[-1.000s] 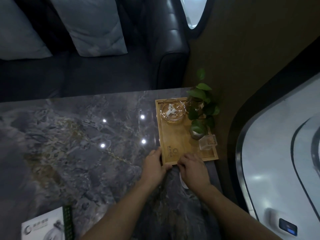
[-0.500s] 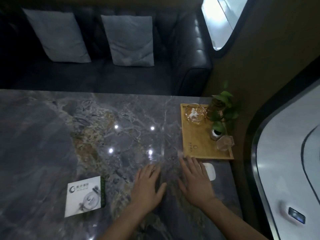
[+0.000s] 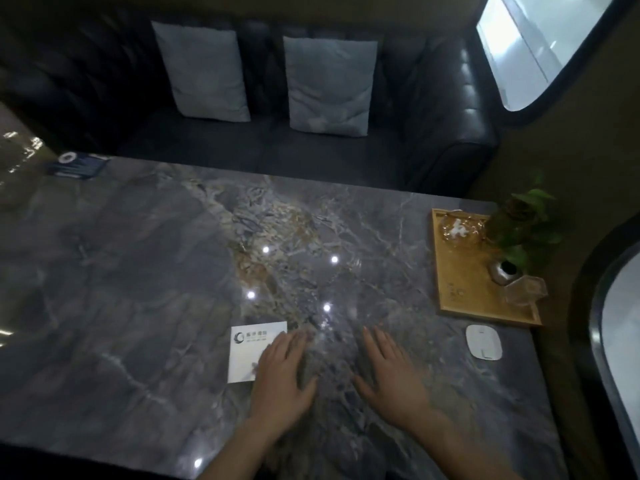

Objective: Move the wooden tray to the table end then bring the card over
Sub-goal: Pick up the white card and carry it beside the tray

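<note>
Since the earlier frame my left hand (image 3: 282, 379) has shifted onto the card (image 3: 254, 348), grip open flat for sliding, right hand (image 3: 393, 375) open and empty, while the wooden tray (image 3: 464, 282) stays parked at 2 o'clock at the surface (image 3: 121, 289) end.

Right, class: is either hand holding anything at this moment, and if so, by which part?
Nothing is held. The left hand lies flat, overlapping the right edge of the white square card; the right hand rests open on the grey marble table.

Both hands are off the tray (image 3: 464, 292) now; the left hand (image 3: 282, 379) lies flat, covering the card's (image 3: 254, 348) right edge.
</note>
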Available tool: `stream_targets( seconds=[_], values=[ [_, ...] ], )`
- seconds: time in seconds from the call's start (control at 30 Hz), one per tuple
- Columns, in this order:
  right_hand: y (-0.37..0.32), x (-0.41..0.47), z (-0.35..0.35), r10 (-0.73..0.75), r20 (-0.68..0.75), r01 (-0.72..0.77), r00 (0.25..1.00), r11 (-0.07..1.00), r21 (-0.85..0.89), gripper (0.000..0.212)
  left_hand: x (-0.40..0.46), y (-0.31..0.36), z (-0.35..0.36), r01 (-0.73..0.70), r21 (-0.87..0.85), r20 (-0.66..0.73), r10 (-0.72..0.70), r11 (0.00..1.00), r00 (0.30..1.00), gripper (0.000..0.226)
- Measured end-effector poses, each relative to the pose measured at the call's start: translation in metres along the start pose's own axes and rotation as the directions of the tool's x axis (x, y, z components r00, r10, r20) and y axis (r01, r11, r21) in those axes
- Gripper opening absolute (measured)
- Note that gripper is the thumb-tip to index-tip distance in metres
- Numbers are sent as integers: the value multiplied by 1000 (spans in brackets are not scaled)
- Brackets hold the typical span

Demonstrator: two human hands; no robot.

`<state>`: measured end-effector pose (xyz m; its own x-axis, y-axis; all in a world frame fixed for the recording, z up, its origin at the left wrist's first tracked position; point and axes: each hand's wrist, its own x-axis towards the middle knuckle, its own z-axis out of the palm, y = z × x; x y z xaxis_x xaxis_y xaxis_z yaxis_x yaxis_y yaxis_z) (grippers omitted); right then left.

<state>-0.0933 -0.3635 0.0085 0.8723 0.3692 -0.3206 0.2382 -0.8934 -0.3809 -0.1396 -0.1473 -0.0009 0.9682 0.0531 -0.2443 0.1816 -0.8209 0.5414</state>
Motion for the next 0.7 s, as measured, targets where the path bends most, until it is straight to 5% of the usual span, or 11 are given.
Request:
stream_targets(
  seconds=[0.23, 0.7],
  values=[
    [-67, 19, 23, -30, 69, 22, 997, 994, 111, 89, -13, -68, -20, 25, -53, -114, -31, 998, 993, 83],
    [-131, 68, 37, -165, 144, 164, 976, 986, 17, 108, 13, -116, -71, 44, -37, 203, -35, 998, 979, 136]
  ],
)
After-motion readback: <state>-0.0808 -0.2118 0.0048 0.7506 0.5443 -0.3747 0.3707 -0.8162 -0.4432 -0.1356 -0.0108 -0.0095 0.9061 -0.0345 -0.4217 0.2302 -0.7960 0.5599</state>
